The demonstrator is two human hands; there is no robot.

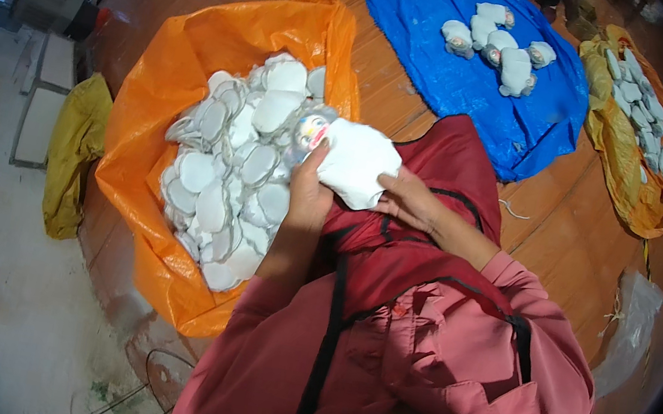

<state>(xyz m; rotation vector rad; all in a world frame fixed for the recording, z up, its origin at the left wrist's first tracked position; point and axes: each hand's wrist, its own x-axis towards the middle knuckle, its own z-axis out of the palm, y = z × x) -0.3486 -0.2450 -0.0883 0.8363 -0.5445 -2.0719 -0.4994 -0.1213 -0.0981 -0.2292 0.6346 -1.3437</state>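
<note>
Both hands hold a small white stuffed doll [363, 160] with a brightly coloured cartoon face at its left end. My left hand [313, 189] grips it by the face end, with the thumb on top. From the other side, my right hand [412, 201] pinches the lower right edge of the white body. The doll is above my lap, over a dark red apron [464, 163]. Close by on the left, an orange woven sack [149, 100] lies spread open, heaped with flat white padded pieces [214, 206].
Ahead lies a blue sheet [412, 25] carrying several similar dolls [500, 43]. A yellow-orange sack [656, 211] with grey-white pieces [638, 104] is at the far right. Clear plastic [633, 328] lies nearer on the right. A yellow sack [72, 157] rests by the left wall.
</note>
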